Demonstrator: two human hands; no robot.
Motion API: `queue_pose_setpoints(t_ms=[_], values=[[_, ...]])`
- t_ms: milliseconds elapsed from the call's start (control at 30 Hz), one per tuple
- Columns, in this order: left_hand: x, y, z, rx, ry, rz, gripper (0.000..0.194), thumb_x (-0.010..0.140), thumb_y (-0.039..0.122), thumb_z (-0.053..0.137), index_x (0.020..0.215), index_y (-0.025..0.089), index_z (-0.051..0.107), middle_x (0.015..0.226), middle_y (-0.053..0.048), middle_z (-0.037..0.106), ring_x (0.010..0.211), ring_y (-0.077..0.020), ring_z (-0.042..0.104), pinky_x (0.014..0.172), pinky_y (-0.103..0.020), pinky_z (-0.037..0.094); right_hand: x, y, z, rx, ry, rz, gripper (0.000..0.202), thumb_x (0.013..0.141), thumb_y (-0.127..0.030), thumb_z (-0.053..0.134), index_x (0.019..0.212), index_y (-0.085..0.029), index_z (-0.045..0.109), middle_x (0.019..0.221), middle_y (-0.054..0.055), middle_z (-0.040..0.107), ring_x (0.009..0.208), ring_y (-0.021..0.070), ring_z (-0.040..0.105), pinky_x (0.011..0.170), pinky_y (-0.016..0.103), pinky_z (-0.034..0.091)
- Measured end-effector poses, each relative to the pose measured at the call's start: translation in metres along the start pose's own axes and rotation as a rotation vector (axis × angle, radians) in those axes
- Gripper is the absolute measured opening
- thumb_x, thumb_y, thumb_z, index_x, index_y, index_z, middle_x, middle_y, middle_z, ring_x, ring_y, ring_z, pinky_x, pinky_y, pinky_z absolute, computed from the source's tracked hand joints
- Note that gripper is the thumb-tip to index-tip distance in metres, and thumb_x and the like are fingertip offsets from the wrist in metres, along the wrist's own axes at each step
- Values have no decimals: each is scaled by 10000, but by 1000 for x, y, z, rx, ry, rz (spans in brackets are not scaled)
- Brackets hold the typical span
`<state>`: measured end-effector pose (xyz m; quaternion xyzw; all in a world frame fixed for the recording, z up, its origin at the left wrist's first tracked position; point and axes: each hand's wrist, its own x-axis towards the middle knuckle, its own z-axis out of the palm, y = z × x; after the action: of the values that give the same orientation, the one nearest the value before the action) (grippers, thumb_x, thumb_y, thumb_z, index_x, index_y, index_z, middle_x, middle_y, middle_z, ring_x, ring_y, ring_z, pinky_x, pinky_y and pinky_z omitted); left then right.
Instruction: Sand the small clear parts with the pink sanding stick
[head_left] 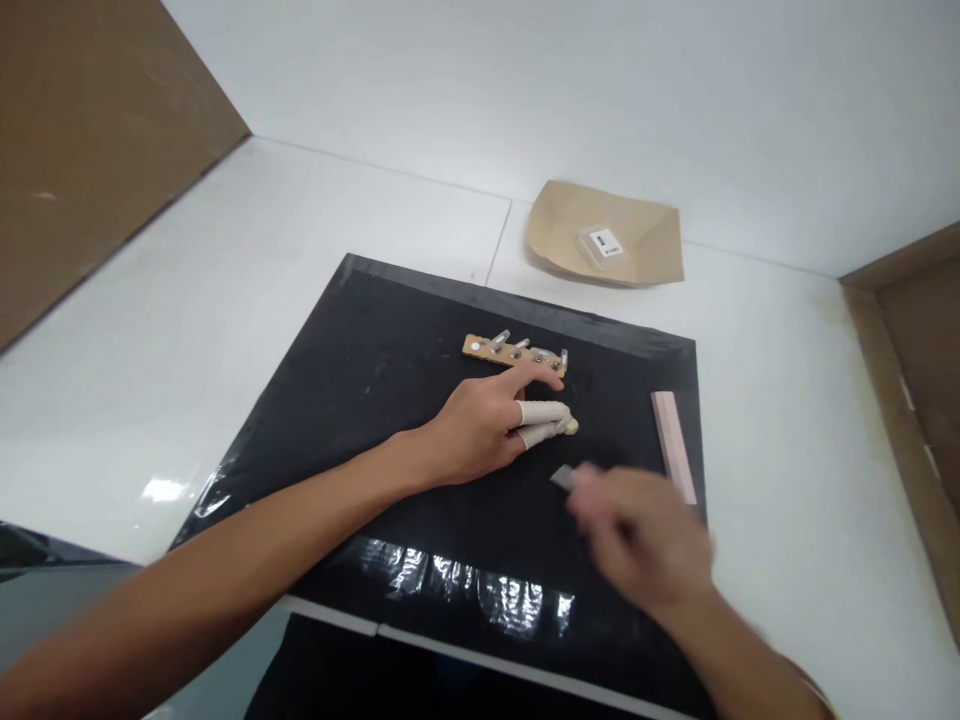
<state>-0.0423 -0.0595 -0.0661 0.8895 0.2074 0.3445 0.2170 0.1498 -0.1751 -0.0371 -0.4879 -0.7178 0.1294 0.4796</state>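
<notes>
My left hand (499,420) rests on the black mat (360,400), two fingers in white finger covers pinched on a small pale yellowish piece (571,426). Its bare index finger reaches to the right end of a narrow wooden strip (480,349), which carries several small clear and metal parts. My right hand (645,535), smeared by motion, grips a small tool with a flat grey metal blade (562,478). That blade points up and left, a little below the pale piece and apart from it.
A pink block (673,445) lies on the mat's right side. Behind the mat, a brown paper tray (652,245) holds a clear case with a white label (606,242). Brown panels (112,130) stand at the left and right edges.
</notes>
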Motion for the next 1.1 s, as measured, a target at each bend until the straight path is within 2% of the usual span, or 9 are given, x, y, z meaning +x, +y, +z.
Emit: queue_pose_setpoints(t_ms=[33,67,167,200,300,433,667,900,1100], values=[[0,0,0,3,1,4,137,1032,231,669,1087,214,793,1260,-79,740,1024,-154,757,777,-223,595,0,-1,-1,8,-57,-40,77,980,-257,745,938,-320,733,568,-96,637,434,79,564,434,232,419],[0,0,0,4,4,7,142,1034,234,667,1090,215,796,1264,-80,741,1009,-151,757,772,-224,594,0,-1,-2,0,-41,-67,83,967,-248,759,924,-315,737,569,-91,638,441,84,574,435,235,428],[1,-1,0,-19,2,-2,161,1037,252,668,1118,214,800,1264,-87,742,1019,-151,758,806,-231,604,1,1,-5,-71,242,75,170,1030,-205,640,1139,-293,736,642,-37,679,498,137,641,449,265,492],[1,-2,0,-40,3,-6,160,1031,243,676,1121,207,803,1259,-91,742,1057,-162,756,847,-242,609,2,2,-6,-79,287,140,210,1033,-231,637,1220,-279,720,669,-19,694,526,163,670,459,283,521],[3,-3,-1,-115,17,-22,149,1003,208,709,1102,186,818,1242,-103,743,1128,-188,745,936,-278,605,4,2,-4,-56,236,255,280,969,-381,747,1223,-265,734,714,16,721,631,234,745,499,331,587],[4,-3,-3,-162,-9,-78,144,995,235,729,1091,200,831,1235,-80,751,809,-97,711,760,-227,582,7,-3,1,-22,194,313,255,946,-433,765,1134,-261,757,743,34,736,728,258,783,538,335,623],[3,-1,-4,-166,-64,-126,146,997,265,729,1092,230,834,1260,-65,747,725,-79,631,744,-240,548,10,-8,3,-32,149,274,207,949,-432,752,1052,-252,757,741,36,736,760,253,790,551,321,629],[3,-1,-5,-165,-95,-128,161,1020,286,696,1068,245,844,1285,-71,738,770,-88,631,775,-241,542,3,-4,-5,-51,109,219,175,964,-417,731,999,-248,755,725,29,729,745,236,783,557,307,617],[2,-2,-4,-150,-93,-121,162,1015,283,702,1089,250,843,1292,-69,737,776,-91,638,777,-246,541,1,1,-11,-80,101,135,111,1003,-300,681,934,-239,742,696,7,721,682,195,760,549,270,581]])
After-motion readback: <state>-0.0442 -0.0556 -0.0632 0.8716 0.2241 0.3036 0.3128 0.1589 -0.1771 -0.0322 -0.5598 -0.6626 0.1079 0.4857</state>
